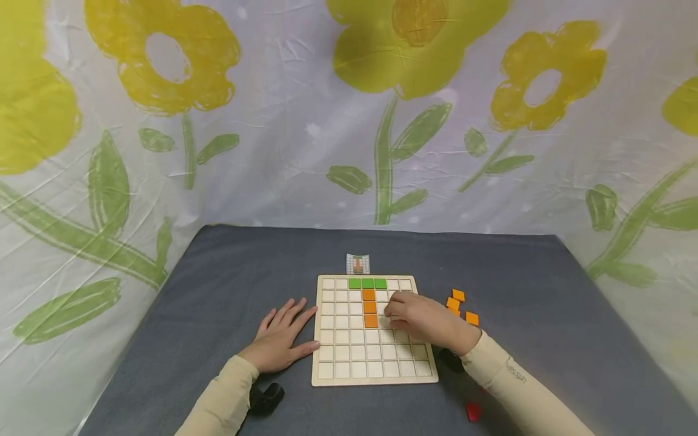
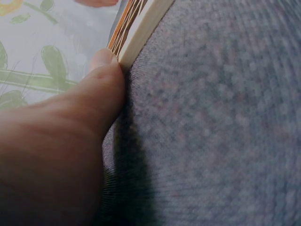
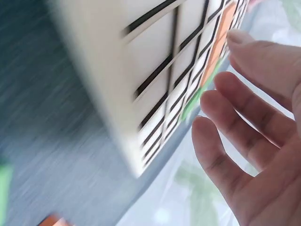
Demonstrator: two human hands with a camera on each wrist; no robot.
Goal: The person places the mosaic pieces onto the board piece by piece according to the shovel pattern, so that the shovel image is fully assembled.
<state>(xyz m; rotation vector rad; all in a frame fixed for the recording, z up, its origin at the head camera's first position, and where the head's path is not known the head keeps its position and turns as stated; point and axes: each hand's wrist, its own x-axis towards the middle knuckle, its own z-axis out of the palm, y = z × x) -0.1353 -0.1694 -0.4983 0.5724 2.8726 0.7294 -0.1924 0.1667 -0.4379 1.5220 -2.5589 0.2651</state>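
A wooden grid board [image 1: 358,352] with white squares lies on the dark cloth. Three green tiles [image 1: 368,283] form a row in its top line, and a column of three orange tiles [image 1: 370,307] runs down below the middle one. The left hand [image 1: 279,339] lies flat on the cloth, fingers spread, its thumb touching the board's left edge, as the left wrist view also shows. Over the board's right part hovers the right hand [image 1: 428,318], just right of the orange column. In the right wrist view its fingers [image 3: 210,146] are loosely bent, with nothing seen between them.
Several loose orange tiles [image 1: 458,295] lie right of the board. A red piece [image 1: 474,412] is near the right forearm. Behind the board stands a small pattern card [image 1: 357,264]. A black device [image 1: 267,399] sits at the left wrist. A flowered curtain [image 1: 283,121] hangs behind the table.
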